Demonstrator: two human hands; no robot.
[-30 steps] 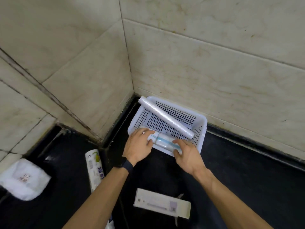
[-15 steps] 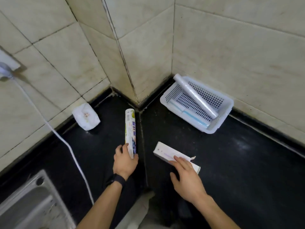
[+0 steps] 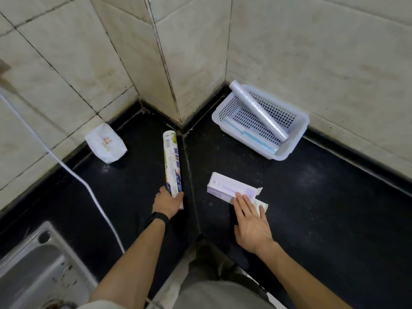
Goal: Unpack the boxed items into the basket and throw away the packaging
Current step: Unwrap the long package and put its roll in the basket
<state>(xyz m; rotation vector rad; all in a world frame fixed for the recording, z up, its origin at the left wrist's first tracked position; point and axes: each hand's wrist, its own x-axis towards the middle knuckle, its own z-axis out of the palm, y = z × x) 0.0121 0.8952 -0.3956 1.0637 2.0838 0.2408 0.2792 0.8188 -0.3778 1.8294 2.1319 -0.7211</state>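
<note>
A white perforated basket (image 3: 298, 139) stands in the wall corner on the black counter. Inside it lie a clear film roll (image 3: 259, 111) and a white and blue item (image 3: 252, 136). My left hand (image 3: 167, 202) grips the near end of a long printed box (image 3: 171, 163) lying on the counter. My right hand (image 3: 252, 221) lies flat, fingers straight, on the near end of an opened white and lilac box (image 3: 229, 189), whose end flap sticks up.
A small white packet (image 3: 106, 146) leans against the left wall. A white cable (image 3: 73, 175) runs across the counter from the left wall. A steel sink (image 3: 33, 270) sits at the lower left. Tiled walls close the back.
Both hands left the basket and came back to the near counter. The left hand took hold of the long printed box; the right hand settled on the opened white box.
</note>
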